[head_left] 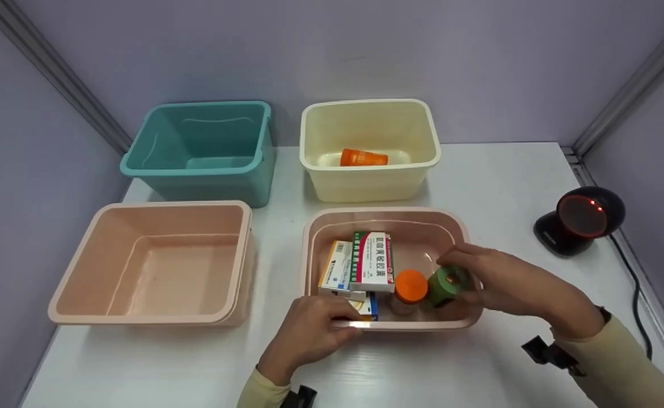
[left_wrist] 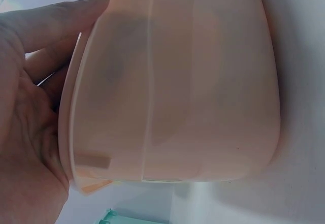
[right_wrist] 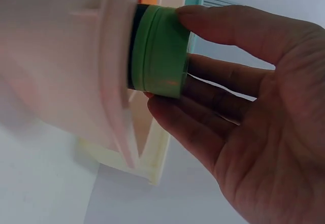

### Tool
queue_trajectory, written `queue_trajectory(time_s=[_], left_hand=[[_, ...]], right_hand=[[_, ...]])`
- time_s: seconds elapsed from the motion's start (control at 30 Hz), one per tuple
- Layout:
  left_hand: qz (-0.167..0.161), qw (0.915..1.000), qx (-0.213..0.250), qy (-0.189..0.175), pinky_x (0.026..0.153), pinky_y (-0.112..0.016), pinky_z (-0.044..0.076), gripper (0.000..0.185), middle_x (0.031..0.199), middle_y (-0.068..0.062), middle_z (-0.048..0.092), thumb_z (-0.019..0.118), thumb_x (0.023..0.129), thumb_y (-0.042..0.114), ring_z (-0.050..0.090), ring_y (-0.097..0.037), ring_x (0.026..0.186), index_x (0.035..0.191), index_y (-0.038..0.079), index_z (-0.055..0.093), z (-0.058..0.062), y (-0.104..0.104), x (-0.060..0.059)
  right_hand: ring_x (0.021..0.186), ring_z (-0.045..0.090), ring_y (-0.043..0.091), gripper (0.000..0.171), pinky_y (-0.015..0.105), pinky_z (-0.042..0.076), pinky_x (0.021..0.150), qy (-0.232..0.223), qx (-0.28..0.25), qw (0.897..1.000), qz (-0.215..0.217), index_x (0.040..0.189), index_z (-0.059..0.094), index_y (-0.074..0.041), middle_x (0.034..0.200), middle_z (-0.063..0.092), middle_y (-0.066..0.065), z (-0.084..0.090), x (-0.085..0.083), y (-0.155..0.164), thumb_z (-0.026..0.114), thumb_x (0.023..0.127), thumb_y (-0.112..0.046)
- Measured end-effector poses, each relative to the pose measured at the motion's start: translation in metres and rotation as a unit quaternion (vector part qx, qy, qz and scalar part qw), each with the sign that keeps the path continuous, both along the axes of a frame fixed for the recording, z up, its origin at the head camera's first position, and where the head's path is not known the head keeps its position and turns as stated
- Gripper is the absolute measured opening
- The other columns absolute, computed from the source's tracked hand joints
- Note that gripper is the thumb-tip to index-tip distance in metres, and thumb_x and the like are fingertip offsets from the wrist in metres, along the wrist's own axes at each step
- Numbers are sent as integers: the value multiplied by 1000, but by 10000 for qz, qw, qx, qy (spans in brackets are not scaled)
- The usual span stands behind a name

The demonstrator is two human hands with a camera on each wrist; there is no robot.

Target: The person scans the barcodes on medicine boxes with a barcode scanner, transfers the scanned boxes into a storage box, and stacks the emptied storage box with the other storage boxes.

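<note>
Fingers of the right hand [head_left: 493,277] grip a green-capped jar [head_left: 444,283], thumb on one side and fingertips on the other, inside the near right corner of a pink tub [head_left: 388,325]; whether the jar touches the tub's floor I cannot tell. Fingers of the left hand [head_left: 317,328] curl over the tub's near rim and pinch it, thumb outside.

Most of the readable print is on the red-and-white box [head_left: 376,260]: its front seems to say 氨咖黄敏胶囊, while the white characters along its red and green strip are too small to make out. It overlaps a white box [head_left: 337,266] showing a barcode and fine print. Below them a blue-and-yellow box [head_left: 368,306] is partly hidden by the left hand. An orange-capped bottle [head_left: 410,287] stands just beside the jar.

Behind the tub, at the tabletop's [head_left: 422,368] far edge, a cream bin [head_left: 366,184] holds an orange tube [head_left: 364,158] on its side, its pale print illegible. A teal bin [head_left: 207,184] fills the far left corner; a pink bin [head_left: 184,272] sits along the left edge. Near the right edge, a black scanner [head_left: 581,218] glows red.
</note>
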State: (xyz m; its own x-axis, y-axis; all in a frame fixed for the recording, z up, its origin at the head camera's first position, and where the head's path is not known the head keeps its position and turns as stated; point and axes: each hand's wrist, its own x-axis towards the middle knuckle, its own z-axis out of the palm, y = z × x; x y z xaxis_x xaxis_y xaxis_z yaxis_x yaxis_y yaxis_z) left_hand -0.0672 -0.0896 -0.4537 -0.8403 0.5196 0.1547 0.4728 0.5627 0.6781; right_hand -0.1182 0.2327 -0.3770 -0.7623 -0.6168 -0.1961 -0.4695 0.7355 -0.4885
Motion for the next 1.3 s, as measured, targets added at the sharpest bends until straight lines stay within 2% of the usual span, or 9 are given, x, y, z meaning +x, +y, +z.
queue_trajectory(time_s=[0.23, 0.43, 0.8, 1.1, 1.3], left_hand=[[28, 10000, -45, -8, 70, -26, 47, 7, 84, 18, 66, 80, 81, 24, 58, -2, 79, 88, 23, 78, 0, 0, 0], [11, 10000, 10, -70, 71, -27, 48, 7, 86, 18, 67, 80, 82, 24, 59, -1, 81, 89, 25, 78, 1, 0, 1], [27, 10000, -41, 41, 70, -27, 46, 7, 85, 16, 67, 81, 80, 23, 58, -3, 80, 86, 23, 78, 0, 0, 1], [22, 10000, -51, 66, 71, -28, 47, 8, 86, 12, 69, 80, 82, 25, 59, -3, 80, 89, 22, 78, 0, 1, 3], [20, 9999, -55, 88, 72, -28, 48, 8, 87, 12, 69, 79, 82, 26, 59, -4, 81, 89, 22, 78, -1, 2, 3]], right_hand=[[94, 56, 9, 47, 31, 51, 80, 447, -303, 9985, 42, 125, 62, -13, 114, 57, -8, 15, -2, 9, 76, 80, -7], [90, 57, 8, 46, 28, 51, 76, 707, -585, 9958, -14, 123, 62, -13, 112, 57, -9, 24, -5, 15, 76, 80, -7], [94, 58, 8, 44, 30, 52, 75, 1146, -664, 9911, -165, 126, 62, -15, 116, 57, -9, 35, -4, 21, 75, 84, -11], [103, 60, 12, 46, 38, 52, 83, 1466, -919, 9841, -403, 130, 60, -12, 120, 56, -7, 43, -4, 26, 76, 87, -16], [100, 58, 8, 48, 16, 44, 88, 1795, -1270, 9741, -523, 129, 62, -11, 117, 58, -8, 44, -5, 31, 79, 84, -14]])
